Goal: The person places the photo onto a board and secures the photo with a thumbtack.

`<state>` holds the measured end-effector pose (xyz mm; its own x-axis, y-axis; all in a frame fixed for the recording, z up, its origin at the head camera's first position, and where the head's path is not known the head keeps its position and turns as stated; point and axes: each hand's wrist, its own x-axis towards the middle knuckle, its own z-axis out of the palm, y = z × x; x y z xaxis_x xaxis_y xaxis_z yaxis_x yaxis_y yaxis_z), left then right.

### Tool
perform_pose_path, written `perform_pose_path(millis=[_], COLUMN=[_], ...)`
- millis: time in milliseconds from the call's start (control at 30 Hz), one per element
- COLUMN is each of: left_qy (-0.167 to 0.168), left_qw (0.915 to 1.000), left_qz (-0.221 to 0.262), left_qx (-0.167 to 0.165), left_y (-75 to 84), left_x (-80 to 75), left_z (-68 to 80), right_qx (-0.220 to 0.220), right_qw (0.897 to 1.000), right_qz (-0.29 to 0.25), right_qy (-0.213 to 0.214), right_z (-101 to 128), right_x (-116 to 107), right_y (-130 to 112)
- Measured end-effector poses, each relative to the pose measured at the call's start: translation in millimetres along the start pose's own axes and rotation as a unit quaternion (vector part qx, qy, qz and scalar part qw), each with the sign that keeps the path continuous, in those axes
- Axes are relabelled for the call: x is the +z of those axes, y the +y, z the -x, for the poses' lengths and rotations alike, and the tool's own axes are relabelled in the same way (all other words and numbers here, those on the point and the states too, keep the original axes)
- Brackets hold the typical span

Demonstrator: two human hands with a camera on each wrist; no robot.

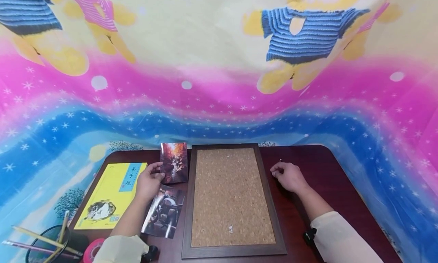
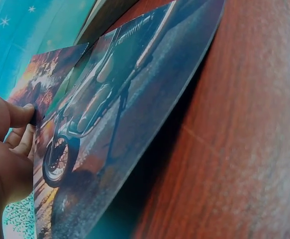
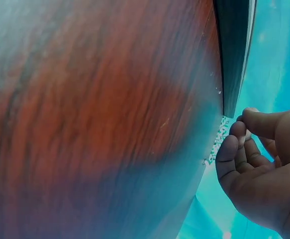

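My left hand (image 1: 148,181) pinches the lower left edge of an orange landscape photo (image 1: 174,162) and holds it tilted up off the dark red table (image 1: 325,171). In the left wrist view the thumb (image 2: 15,113) presses on that photo (image 2: 48,74). A motorcycle photo (image 1: 164,213) (image 2: 120,114) lies just below it, partly under my wrist. A framed cork board (image 1: 229,194) fills the middle. My right hand (image 1: 287,176) (image 3: 256,159) rests on the table right of the board, fingers curled toward the thumb, nothing seen between them. A tiny pale pin (image 1: 280,160) lies just beyond it.
A yellow book (image 1: 113,194) lies at the left. A black mesh pen holder (image 1: 51,244) with pencils and a pink tape roll (image 1: 93,249) stand at the near left corner. Patterned fabric (image 1: 219,84) hangs behind the table. The board's dark frame (image 3: 234,50) is near my right fingers.
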<state>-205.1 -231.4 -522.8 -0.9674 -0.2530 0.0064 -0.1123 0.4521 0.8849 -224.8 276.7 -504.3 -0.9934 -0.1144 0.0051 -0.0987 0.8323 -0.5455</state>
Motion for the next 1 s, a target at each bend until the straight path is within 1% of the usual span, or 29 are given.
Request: perform_pose_path(millis=[133, 367, 533, 700, 900, 1000], left_qy=[0.002, 0.0, 0.004, 0.006, 0.0, 0.004], left_qw=[0.9999, 0.9985, 0.9988, 0.9993, 0.9979, 0.9986], left_qz=[0.015, 0.054, 0.05, 0.034, 0.063, 0.051], left_qx=[0.008, 0.004, 0.002, 0.014, 0.015, 0.013], left_y=[-2.7, -5.5, -3.9, -1.7, 0.0, 1.0], left_x=[-0.8, -1.9, -2.1, -3.3, -3.5, -3.9], left_z=[-3.5, -8.9, -7.1, -5.1, -2.6, -1.3], right_qx=[0.001, 0.003, 0.002, 0.001, -0.002, 0.001], right_qw=[1.0, 1.0, 1.0, 1.0, 1.0, 1.0], right_qz=[-0.002, -0.004, -0.004, -0.002, -0.002, -0.003], right_qy=[-0.003, -0.002, 0.001, 0.003, -0.002, -0.004], right_z=[0.5, 1.1, 1.9, 1.9, 3.2, 3.6], right_x=[-0.6, -0.2, 0.1, 0.4, -0.6, -0.6], right_y=[-0.8, -2.1, -1.9, -0.8, -2.1, -2.9])
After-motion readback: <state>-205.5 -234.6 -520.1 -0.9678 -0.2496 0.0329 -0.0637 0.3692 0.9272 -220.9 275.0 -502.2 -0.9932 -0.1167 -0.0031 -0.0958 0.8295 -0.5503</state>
